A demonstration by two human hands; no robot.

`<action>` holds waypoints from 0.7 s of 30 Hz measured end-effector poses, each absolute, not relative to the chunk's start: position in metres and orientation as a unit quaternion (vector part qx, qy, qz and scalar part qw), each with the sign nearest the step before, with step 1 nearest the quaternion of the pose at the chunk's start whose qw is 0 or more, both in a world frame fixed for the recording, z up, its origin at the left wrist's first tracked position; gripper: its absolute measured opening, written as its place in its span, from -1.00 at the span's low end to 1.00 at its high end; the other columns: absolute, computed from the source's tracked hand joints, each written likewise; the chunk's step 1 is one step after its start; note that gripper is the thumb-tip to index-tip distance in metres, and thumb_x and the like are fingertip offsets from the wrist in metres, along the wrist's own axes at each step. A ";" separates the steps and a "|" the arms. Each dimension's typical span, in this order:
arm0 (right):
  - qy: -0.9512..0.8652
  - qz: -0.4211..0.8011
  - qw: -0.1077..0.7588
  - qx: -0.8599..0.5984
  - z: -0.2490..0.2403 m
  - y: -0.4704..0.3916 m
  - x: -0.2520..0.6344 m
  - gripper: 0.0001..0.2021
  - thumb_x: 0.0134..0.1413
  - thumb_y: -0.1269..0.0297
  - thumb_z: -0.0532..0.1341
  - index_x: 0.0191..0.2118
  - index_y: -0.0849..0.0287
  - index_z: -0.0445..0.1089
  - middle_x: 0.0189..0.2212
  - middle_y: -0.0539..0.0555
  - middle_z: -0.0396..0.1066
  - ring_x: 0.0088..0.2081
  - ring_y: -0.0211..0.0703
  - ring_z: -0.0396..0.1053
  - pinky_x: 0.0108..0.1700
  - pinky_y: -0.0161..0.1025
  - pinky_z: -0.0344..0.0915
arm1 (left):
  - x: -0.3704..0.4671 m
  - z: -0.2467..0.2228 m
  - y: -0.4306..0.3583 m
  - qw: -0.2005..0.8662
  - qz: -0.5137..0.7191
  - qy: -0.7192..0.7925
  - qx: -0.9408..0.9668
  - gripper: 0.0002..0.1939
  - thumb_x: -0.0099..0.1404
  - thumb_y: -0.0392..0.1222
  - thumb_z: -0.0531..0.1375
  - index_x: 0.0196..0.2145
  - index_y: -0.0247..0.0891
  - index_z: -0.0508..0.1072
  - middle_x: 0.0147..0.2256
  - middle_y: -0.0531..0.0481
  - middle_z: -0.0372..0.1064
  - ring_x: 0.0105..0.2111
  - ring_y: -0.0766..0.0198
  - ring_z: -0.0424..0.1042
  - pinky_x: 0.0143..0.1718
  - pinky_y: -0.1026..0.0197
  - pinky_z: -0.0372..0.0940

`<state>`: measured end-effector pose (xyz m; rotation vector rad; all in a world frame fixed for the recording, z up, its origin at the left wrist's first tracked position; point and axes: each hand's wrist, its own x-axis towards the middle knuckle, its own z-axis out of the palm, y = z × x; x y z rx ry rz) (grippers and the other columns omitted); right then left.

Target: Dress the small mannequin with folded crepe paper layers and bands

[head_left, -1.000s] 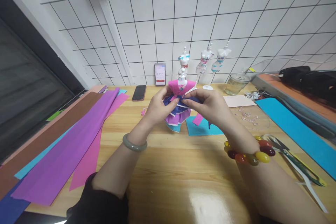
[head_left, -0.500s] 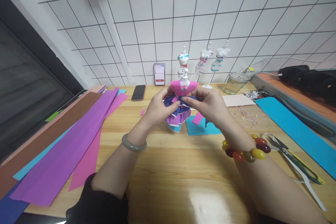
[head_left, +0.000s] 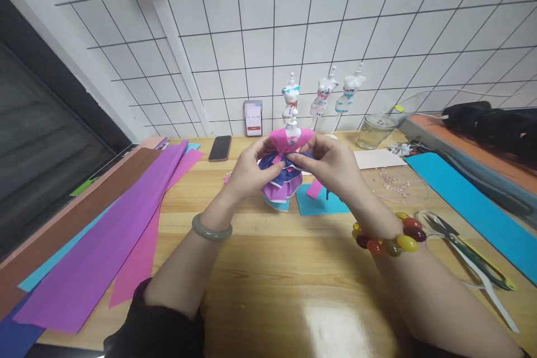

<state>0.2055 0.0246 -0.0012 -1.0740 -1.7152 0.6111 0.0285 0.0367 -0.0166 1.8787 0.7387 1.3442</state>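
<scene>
Dressed form nudged rightward, right hand regripped
The dressed form [head_left: 292, 135] has shifted slightly right against the mannequin [head_left: 290, 102] behind it. The right hand [head_left: 333, 162] has moved its forefinger from the front of the waist to behind the pink bodice [head_left: 289, 142], and now covers most of the rightmost stand's round base. The bead bracelet [head_left: 390, 243] has drawn away from the scissors [head_left: 470, 251]. The upright phone's [head_left: 253, 118] timer has gone from 47 to 48.

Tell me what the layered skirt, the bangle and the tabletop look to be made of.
Layered skirt: matte, thin cloth or crepe paper; its loose ruffles fit either.
Bangle: polished stone or glass, by its smooth grey-green sheen.
Tabletop: probably wood, varnished, with visible grain and bright glare.
</scene>
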 end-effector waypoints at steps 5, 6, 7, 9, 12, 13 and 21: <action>-0.701 0.264 0.499 -0.436 -0.001 0.025 0.206 -0.79 -0.08 0.17 0.34 -0.46 0.18 0.36 -0.52 0.01 0.40 -0.47 -0.22 0.33 -0.44 -0.26 0.26 | 0.026 -0.015 0.037 0.377 0.518 0.266 0.721 -0.54 0.12 -0.31 0.27 0.00 -0.28 0.32 -0.02 -0.16 0.38 0.01 0.11 0.36 0.07 0.06 0.24; -0.704 0.266 0.496 -0.433 -0.002 0.025 0.206 -0.80 -0.07 0.17 0.34 -0.43 0.18 0.38 -0.50 0.02 0.42 -0.46 -0.21 0.34 -0.42 -0.25 0.27 | 0.026 -0.015 0.037 0.384 0.517 0.257 0.720 -0.54 0.13 -0.29 0.27 0.00 -0.28 0.32 -0.03 -0.16 0.38 0.00 0.11 0.36 0.07 0.07 0.24; -0.707 0.269 0.494 -0.430 -0.002 0.026 0.206 -0.80 -0.07 0.17 0.34 -0.39 0.17 0.41 -0.47 0.02 0.43 -0.44 -0.19 0.35 -0.41 -0.24 0.28 | 0.025 -0.014 0.037 0.393 0.516 0.247 0.720 -0.55 0.14 -0.28 0.26 0.00 -0.28 0.32 -0.03 -0.16 0.38 0.00 0.12 0.36 0.07 0.07 0.24; -0.712 0.270 0.490 -0.424 -0.003 0.026 0.206 -0.78 -0.07 0.16 0.34 -0.31 0.16 0.44 -0.43 0.03 0.45 -0.40 -0.17 0.37 -0.38 -0.22 0.30 | 0.025 -0.013 0.037 0.410 0.514 0.233 0.716 -0.58 0.16 -0.24 0.26 -0.02 -0.27 0.32 -0.06 -0.14 0.39 -0.02 0.13 0.37 0.03 0.09 0.26; -0.718 0.261 0.489 -0.420 -0.003 0.025 0.206 -0.75 -0.08 0.14 0.35 -0.28 0.15 0.45 -0.41 0.05 0.46 -0.36 -0.12 0.38 -0.34 -0.20 0.31 | 0.026 -0.013 0.036 0.415 0.525 0.247 0.700 -0.63 0.13 -0.17 0.30 -0.11 -0.26 0.36 -0.16 -0.09 0.44 -0.12 0.18 0.42 -0.09 0.15 0.33; -0.721 0.257 0.488 -0.419 -0.003 0.025 0.206 -0.75 -0.09 0.13 0.35 -0.28 0.15 0.46 -0.41 0.05 0.46 -0.34 -0.10 0.38 -0.33 -0.19 0.31 | 0.027 -0.014 0.036 0.410 0.534 0.256 0.694 -0.64 0.11 -0.16 0.32 -0.14 -0.26 0.37 -0.20 -0.07 0.45 -0.16 0.19 0.43 -0.13 0.18 0.34; -0.755 0.258 0.458 -0.392 -0.002 0.025 0.211 -0.80 0.03 0.14 0.28 -0.30 0.15 0.44 -0.39 0.04 0.46 -0.35 -0.14 0.39 -0.32 -0.20 0.31 | 0.027 -0.019 0.042 0.377 0.559 0.286 0.681 -0.66 0.08 -0.14 0.34 -0.19 -0.23 0.40 -0.23 -0.04 0.46 -0.19 0.21 0.45 -0.15 0.20 0.34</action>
